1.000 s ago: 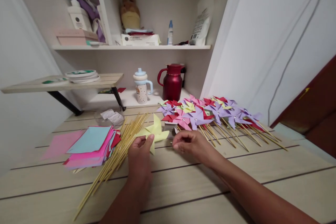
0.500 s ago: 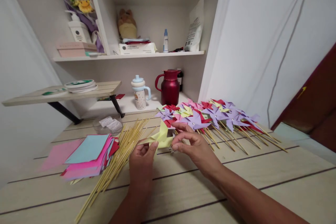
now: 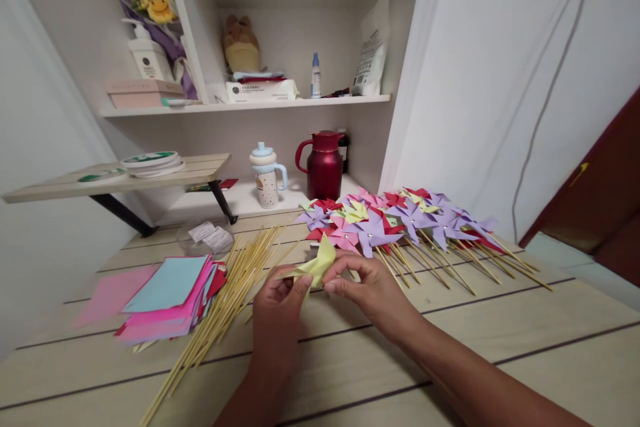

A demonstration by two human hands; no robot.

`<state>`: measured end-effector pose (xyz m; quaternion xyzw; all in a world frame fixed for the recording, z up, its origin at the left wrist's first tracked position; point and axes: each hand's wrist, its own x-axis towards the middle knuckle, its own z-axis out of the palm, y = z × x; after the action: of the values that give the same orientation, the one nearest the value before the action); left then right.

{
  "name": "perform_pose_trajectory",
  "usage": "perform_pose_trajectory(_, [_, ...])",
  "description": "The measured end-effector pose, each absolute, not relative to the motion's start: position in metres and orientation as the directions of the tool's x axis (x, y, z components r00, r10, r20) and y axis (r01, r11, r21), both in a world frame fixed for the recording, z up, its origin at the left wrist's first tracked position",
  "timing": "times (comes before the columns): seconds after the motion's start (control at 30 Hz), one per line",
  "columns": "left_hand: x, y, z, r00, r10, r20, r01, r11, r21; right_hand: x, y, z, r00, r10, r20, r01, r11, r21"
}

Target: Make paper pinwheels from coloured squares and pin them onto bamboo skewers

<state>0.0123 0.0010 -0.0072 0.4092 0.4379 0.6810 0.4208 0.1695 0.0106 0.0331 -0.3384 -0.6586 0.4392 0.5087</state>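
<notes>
Mid-frame, my left hand (image 3: pixel 280 303) and right hand (image 3: pixel 367 287) both pinch the yellow pinwheel (image 3: pixel 316 267); folding step, sticks (image 3: pixel 225 300) beside.

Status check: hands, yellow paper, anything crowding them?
Left hand and right hand both pinching the yellow pinwheel paper, lifted off the table. Bamboo sticks left, finished pinwheels behind; neither touching.
</notes>
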Motion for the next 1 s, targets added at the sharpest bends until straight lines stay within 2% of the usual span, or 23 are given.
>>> perform_pose_trajectory(0.37, [0.019, -0.006, 0.000, -0.278, 0.948, 0.157, -0.248, -0.229, 0.941, 0.169, 0.009, 0.031, -0.226, 0.910, 0.347, 0.096, 0.376, -0.922])
perform_pose_trajectory(0.6, [0.022, -0.015, 0.006, -0.300, 0.950, 0.084, -0.272, -0.170, 0.947, 0.169, 0.007, 0.030, -0.236, 0.909, 0.343, 0.135, 0.380, -0.915])
perform_pose_trajectory(1.0, [0.023, -0.015, 0.009, -0.330, 0.934, 0.139, -0.222, -0.220, 0.950, 0.166, 0.006, 0.032, -0.194, 0.929, 0.315, 0.139, 0.344, -0.929])
